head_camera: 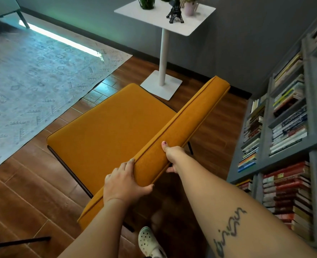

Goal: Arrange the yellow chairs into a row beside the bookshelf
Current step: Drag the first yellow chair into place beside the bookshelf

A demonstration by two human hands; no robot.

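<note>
Yellow chair (pixel 113 127) backrest clasped by left grip (pixel 125 183), right grip (pixel 174 157), both curled round; bookshelf (pixel 265 138) spines illegible.

One wide-angle camera sits on the person's head, facing forward and steeply down; the left hand (pixel 125 180) and right hand (pixel 174 157) lie close beneath it, reaching in from the bottom edge; just beyond the fingers (pixel 130 161) the yellow chair (pixel 113 123) fills mid-frame; farther past them stands a white table (pixel 196 21); to their right the bookshelf (pixel 316 183) curves along the edge.
</note>
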